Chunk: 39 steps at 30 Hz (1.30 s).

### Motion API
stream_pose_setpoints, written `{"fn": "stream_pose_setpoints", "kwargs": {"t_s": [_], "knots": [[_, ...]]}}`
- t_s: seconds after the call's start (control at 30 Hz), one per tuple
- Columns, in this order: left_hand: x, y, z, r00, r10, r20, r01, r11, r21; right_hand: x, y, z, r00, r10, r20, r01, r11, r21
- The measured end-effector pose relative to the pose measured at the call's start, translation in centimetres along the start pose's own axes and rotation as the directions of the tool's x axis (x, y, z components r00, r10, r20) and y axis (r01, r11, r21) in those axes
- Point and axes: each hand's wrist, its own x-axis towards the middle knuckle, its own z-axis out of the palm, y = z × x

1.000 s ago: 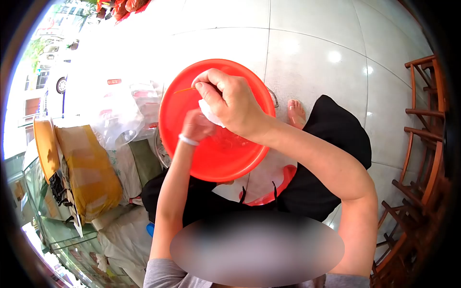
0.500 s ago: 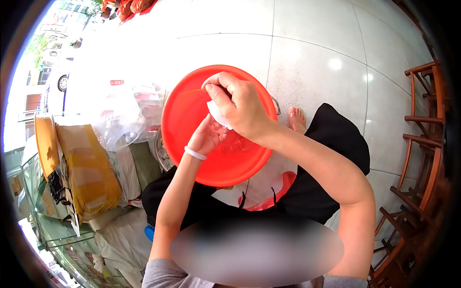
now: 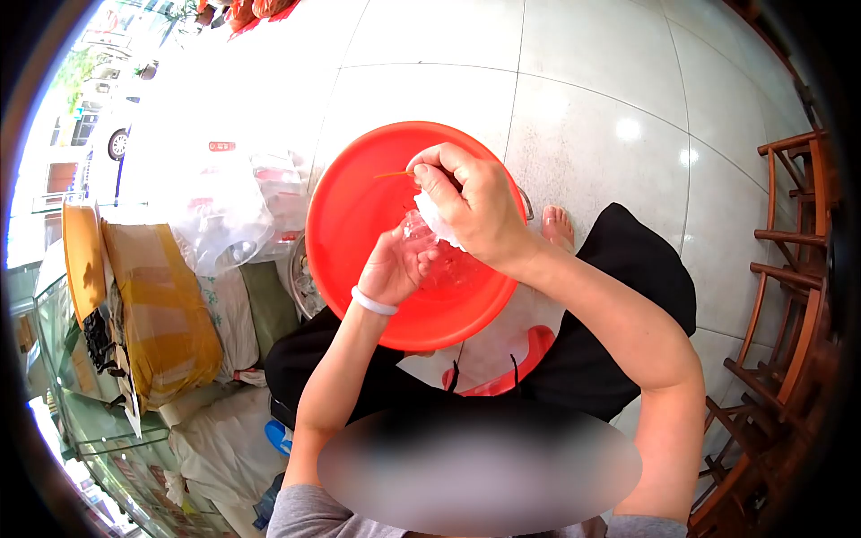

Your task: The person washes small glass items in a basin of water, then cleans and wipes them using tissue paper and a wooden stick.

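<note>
A large red plastic basin (image 3: 350,215) stands on the floor between my legs. My right hand (image 3: 480,211) is over it, thumb and forefinger pinching a thin orange-brown stick (image 3: 392,174) that points left. Crumpled white tissue-like material (image 3: 433,215) sticks out from under the same hand's curled fingers. Close below, my left hand (image 3: 399,267), with a white band at the wrist, has its fingers curled around a small clear plastic piece (image 3: 419,228), perhaps a cup. More transparent pieces (image 3: 462,269) lie in the basin, partly hidden by my hands.
White plastic bags (image 3: 220,224), a metal bowl (image 3: 303,278) and a taped brown carton (image 3: 161,314) are on the left, by a glass case (image 3: 108,448). Wooden stools (image 3: 789,260) line the right side. Pale floor tiles (image 3: 592,117) surround the basin.
Both hands appear slightly further right in the view, partly because the camera has shifted. The clear piece at my left hand shows more. The stick remains pinched.
</note>
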Motion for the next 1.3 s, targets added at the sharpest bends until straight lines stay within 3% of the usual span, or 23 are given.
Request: {"fn": "stream_pose_setpoints", "kwargs": {"t_s": [0.07, 0.1, 0.17, 0.27, 0.4, 0.5, 0.57, 0.63, 0.8, 1.1, 1.3], "knots": [[-0.3, 0.0, 0.6, 0.995, 0.086, 0.058, -0.096, 0.974, 0.203, 0.0, -0.4, 0.0, 1.0, 0.008, 0.011, -0.008, 1.0, -0.015], [-0.4, 0.0, 1.0, 0.995, 0.085, 0.058, -0.095, 0.975, 0.203, 0.1, -0.6, 0.0, 1.0, 0.008, 0.01, -0.008, 1.0, -0.015], [-0.6, -0.3, 1.9, 0.963, 0.254, 0.089, -0.266, 0.852, 0.45, 0.1, -0.7, -0.1, 0.999, 0.034, 0.038, -0.033, 0.999, -0.031], [-1.0, -0.5, 3.0, 0.951, 0.273, 0.144, -0.306, 0.764, 0.569, 0.1, -0.5, -0.2, 0.999, 0.011, 0.032, -0.01, 0.999, -0.031], [-1.4, -0.8, 3.8, 0.936, 0.325, 0.133, -0.338, 0.73, 0.594, 0.0, 0.2, 0.0, 0.999, -0.031, 0.023, 0.031, 1.0, 0.002], [-1.5, -0.5, 3.4, 0.949, 0.297, 0.105, -0.301, 0.756, 0.582, -0.1, 0.3, 0.0, 1.0, -0.014, 0.027, 0.013, 1.0, 0.004], [-1.5, -0.5, 3.0, 0.975, 0.195, 0.107, -0.223, 0.857, 0.465, -0.1, 0.4, 0.0, 0.999, -0.016, 0.029, 0.016, 1.0, -0.004], [-1.5, -0.6, 2.7, 0.974, 0.193, 0.121, -0.228, 0.844, 0.485, -0.1, 0.2, 0.0, 0.999, -0.002, 0.032, 0.002, 1.0, 0.001], [-1.6, -0.9, 3.7, 0.95, 0.282, 0.138, -0.309, 0.769, 0.559, -0.1, 0.2, -0.3, 0.999, -0.005, 0.054, 0.007, 0.999, -0.039], [-1.7, -1.0, 3.8, 0.892, 0.389, 0.232, -0.452, 0.738, 0.501, -0.4, -0.3, -0.6, 0.993, 0.046, 0.109, -0.032, 0.992, -0.119], [-2.0, -0.6, 3.7, 0.905, 0.345, 0.247, -0.422, 0.789, 0.445, -0.6, 0.1, -0.4, 0.989, 0.042, 0.144, -0.023, 0.991, -0.131]]}}
